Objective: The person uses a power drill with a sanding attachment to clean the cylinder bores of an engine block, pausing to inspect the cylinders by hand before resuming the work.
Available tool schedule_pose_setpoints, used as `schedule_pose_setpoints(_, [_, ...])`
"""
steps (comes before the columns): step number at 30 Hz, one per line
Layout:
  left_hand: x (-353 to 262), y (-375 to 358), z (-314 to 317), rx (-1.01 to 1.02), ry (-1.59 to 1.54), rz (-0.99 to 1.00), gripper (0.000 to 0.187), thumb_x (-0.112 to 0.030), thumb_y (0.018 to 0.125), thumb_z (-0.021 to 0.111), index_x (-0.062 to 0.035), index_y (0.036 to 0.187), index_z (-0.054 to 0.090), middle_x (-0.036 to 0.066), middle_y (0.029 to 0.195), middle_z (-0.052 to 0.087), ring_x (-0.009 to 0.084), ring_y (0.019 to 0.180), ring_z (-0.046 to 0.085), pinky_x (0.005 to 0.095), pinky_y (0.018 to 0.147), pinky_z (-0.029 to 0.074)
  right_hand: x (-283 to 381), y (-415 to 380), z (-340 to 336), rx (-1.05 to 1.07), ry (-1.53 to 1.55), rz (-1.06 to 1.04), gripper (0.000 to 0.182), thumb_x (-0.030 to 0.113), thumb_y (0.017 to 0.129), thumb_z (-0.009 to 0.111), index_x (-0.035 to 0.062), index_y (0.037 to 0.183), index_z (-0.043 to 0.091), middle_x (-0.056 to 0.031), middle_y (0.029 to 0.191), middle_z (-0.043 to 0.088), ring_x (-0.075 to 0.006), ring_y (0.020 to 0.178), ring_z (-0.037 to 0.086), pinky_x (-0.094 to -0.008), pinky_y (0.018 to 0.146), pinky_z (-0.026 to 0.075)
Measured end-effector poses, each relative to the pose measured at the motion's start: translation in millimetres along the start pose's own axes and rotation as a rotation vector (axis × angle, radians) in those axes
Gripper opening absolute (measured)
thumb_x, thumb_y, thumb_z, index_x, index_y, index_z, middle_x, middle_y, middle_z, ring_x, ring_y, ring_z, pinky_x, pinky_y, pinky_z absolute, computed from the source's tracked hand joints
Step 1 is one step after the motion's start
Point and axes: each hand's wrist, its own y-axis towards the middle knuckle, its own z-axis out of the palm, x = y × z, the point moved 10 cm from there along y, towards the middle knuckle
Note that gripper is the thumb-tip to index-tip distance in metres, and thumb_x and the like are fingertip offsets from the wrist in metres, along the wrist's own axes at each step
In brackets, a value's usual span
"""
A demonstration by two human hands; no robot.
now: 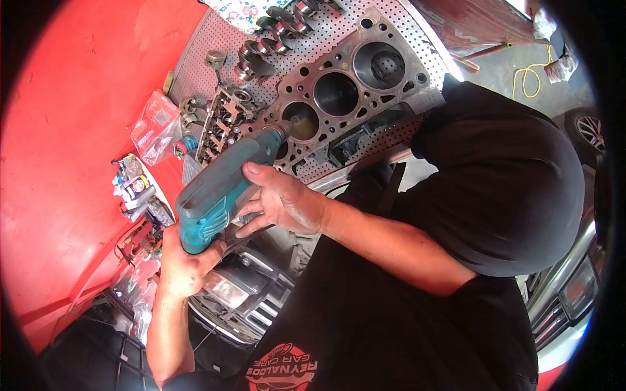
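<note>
My left hand is wrapped round the rear grip of a teal and grey power drill. The drill slants up to the right, its chuck at the near end of an engine block. A tool end in the drill reaches into one cylinder bore, mostly hidden there. Beside the drill body is my right hand, palm showing and fingers apart, with the thumb tip at the drill's side.
A crankshaft, a piston and a cylinder head lie on a perforated metal table. A red panel borders the left side. A car front is below. Rounded black cloth fills the right.
</note>
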Motion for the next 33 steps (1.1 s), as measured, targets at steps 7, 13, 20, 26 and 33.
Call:
schedule_pose_setpoints(7, [14.7,14.6,7.8,0.039,0.077,-0.054,0.011,0.000,0.080,0.068,0.0016,0.091,0.066,-0.002,0.079,0.063,0.0078,0.072,0.055,0.0263,0.066,0.046,5.2,1.9,-13.1,-0.023,0.044,-0.045,0.084,0.068,0.091,0.058,0.0094,0.148,0.040,-0.0189,0.139,0.056,-0.0360,0.129,0.054,-0.0581,0.101,0.048])
schedule_pose_setpoints(13, [0.1,-5.6,-2.8,-0.014,-0.010,-0.029,0.012,0.000,0.079,0.068,0.0003,0.091,0.067,-0.001,0.079,0.065,0.0088,0.074,0.059,0.0266,0.068,0.048,-2.1,0.7,1.0,-0.009,-0.001,0.010,0.084,0.067,0.090,0.059,0.0090,0.147,0.042,-0.0187,0.134,0.057,-0.0369,0.127,0.055,-0.0583,0.099,0.049])
schedule_pose_setpoints(20, [5.6,8.1,3.1,0.016,0.030,-0.033,0.011,0.000,0.080,0.067,0.0011,0.091,0.067,0.000,0.079,0.066,0.0094,0.071,0.058,0.0275,0.064,0.047,5.7,6.0,-9.3,-0.059,0.013,-0.045,0.091,0.073,0.084,0.062,0.0092,0.146,0.042,-0.0187,0.132,0.056,-0.0387,0.123,0.056,-0.0601,0.099,0.047])
schedule_pose_setpoints(26, [-1.3,2.8,2.4,-0.022,-0.038,-0.003,0.015,0.001,0.079,0.067,0.0019,0.094,0.068,0.001,0.081,0.066,0.0096,0.071,0.059,0.0272,0.065,0.047,4.9,3.0,-6.7,-0.048,-0.056,-0.014,0.087,0.072,0.088,0.058,0.0085,0.146,0.044,-0.0186,0.135,0.058,-0.0376,0.125,0.056,-0.0569,0.096,0.050])
schedule_pose_setpoints(33, [0.7,-10.9,-8.4,-0.031,-0.062,-0.027,0.017,0.004,0.078,0.066,0.0024,0.096,0.067,0.002,0.084,0.067,0.0101,0.071,0.059,0.0265,0.065,0.048,-4.6,2.8,5.5,0.027,-0.073,0.043,0.079,0.068,0.093,0.054,0.0075,0.144,0.047,-0.0179,0.131,0.061,-0.0353,0.123,0.058,-0.0502,0.094,0.053])
